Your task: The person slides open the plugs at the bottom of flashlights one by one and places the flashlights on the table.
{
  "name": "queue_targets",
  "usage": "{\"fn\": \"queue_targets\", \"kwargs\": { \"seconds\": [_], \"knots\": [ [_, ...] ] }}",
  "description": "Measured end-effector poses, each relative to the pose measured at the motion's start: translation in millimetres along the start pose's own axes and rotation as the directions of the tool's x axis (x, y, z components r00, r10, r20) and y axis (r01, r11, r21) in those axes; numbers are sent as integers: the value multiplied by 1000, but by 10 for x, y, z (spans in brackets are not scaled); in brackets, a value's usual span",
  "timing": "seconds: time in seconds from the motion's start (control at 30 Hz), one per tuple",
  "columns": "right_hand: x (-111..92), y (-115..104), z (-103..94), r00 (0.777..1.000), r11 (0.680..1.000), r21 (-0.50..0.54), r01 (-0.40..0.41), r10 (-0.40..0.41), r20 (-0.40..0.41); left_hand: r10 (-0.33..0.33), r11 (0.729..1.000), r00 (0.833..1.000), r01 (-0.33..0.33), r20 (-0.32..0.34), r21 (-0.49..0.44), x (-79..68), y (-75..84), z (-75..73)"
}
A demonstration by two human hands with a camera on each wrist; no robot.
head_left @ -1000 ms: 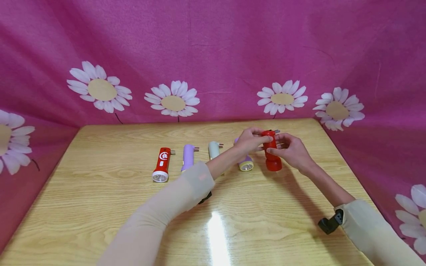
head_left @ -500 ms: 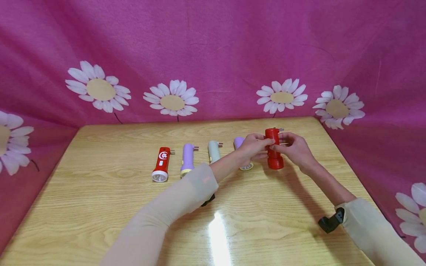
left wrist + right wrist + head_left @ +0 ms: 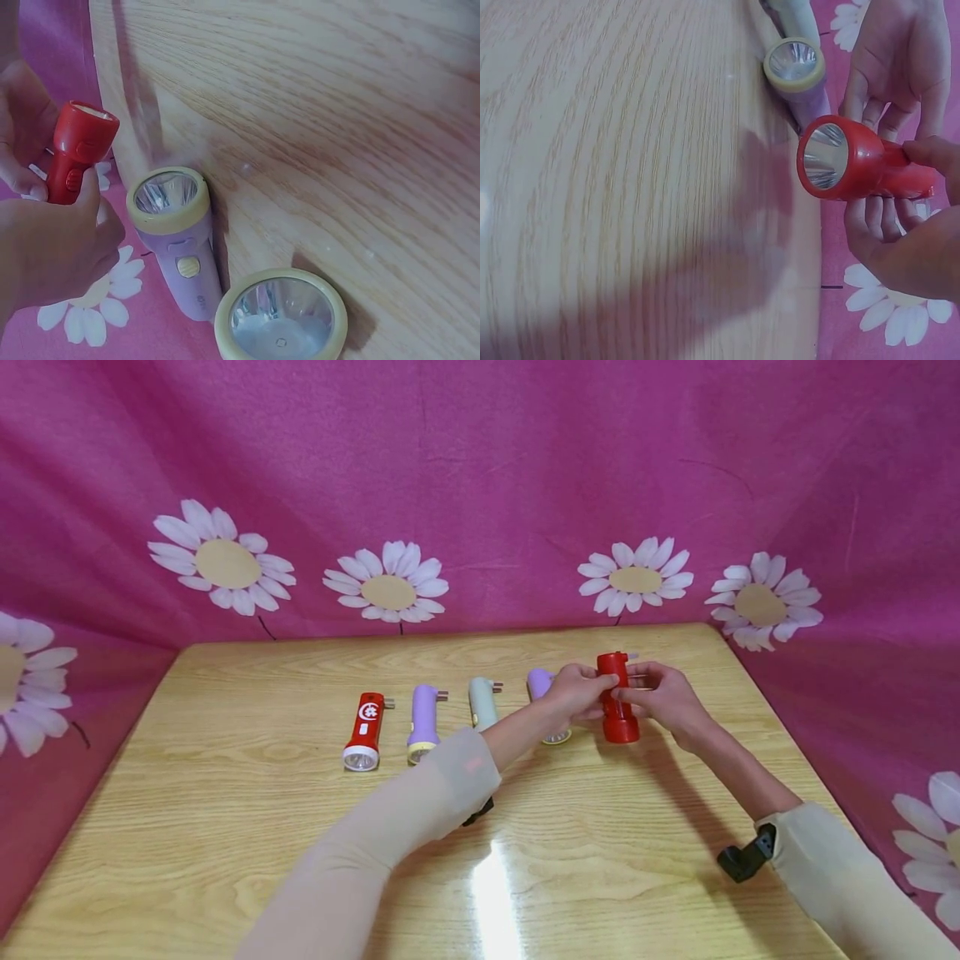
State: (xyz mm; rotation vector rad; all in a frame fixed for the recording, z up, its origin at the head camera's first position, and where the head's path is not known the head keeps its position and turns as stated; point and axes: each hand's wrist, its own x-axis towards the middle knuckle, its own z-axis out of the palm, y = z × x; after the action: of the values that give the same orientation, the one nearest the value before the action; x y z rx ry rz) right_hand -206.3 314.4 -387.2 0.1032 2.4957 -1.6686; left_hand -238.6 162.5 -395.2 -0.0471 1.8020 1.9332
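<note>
Both hands hold a red flashlight [image 3: 620,727] above the right part of the table, its lamp end toward me and its plug prongs up at the far end. My left hand [image 3: 576,692] grips the body from the left, thumb across it. From the right, my right hand [image 3: 669,700] pinches it between thumb and fingers. The right wrist view shows the silvery reflector inside the red head [image 3: 826,157]. A purple flashlight [image 3: 540,682] lies just left of the held one, partly hidden by my left hand; its yellow-rimmed lamp [image 3: 169,196] shows in the left wrist view.
Left along the row lie a pale grey-green flashlight [image 3: 482,697], another purple flashlight [image 3: 424,714] and a red-and-white flashlight [image 3: 368,722], prongs pointing right. The wooden table [image 3: 225,843] meets a pink flowered cloth [image 3: 495,485] behind. My left forearm [image 3: 420,810] crosses over the table.
The red flashlight and both hands have shifted slightly right. It stays held by both hands. The flashlights on the table have not moved.
</note>
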Motion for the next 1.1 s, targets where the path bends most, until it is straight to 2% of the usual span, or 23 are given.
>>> {"fn": "queue_targets", "kwargs": {
  "seconds": [0.17, 0.33, 0.53, 0.8, 0.93, 1.03, 1.1],
  "knots": [
    [30, 18, 14, 999, 1000, 11, -29, 29, 15, -14, 999, 1000, 15, -20, 30, 12, -3, 20],
    [92, 52, 52, 999, 998, 45, -45, 43, 25, -43, 998, 996, 46, -80, 45, 34, 3, 23],
    [129, 76, 76, 997, 995, 71, -72, 69, 44, -98, 991, 983, 111, -153, 79, 51, 45, 42],
    [192, 171, 66, 997, 997, 44, -69, 67, 45, -129, 982, 973, 152, -191, 109, 125, 34, 70],
    [353, 400, 27, 996, 994, 78, -79, 76, 42, -135, 983, 971, 155, -196, 93, 158, 13, 82],
    [368, 412, 25, 996, 995, 66, -76, 73, 45, -134, 983, 970, 156, -203, 98, 175, 12, 87],
    [325, 342, 39, 997, 996, 54, -72, 70, 38, -134, 982, 968, 159, -212, 105, 187, 18, 96]
  ]
}}
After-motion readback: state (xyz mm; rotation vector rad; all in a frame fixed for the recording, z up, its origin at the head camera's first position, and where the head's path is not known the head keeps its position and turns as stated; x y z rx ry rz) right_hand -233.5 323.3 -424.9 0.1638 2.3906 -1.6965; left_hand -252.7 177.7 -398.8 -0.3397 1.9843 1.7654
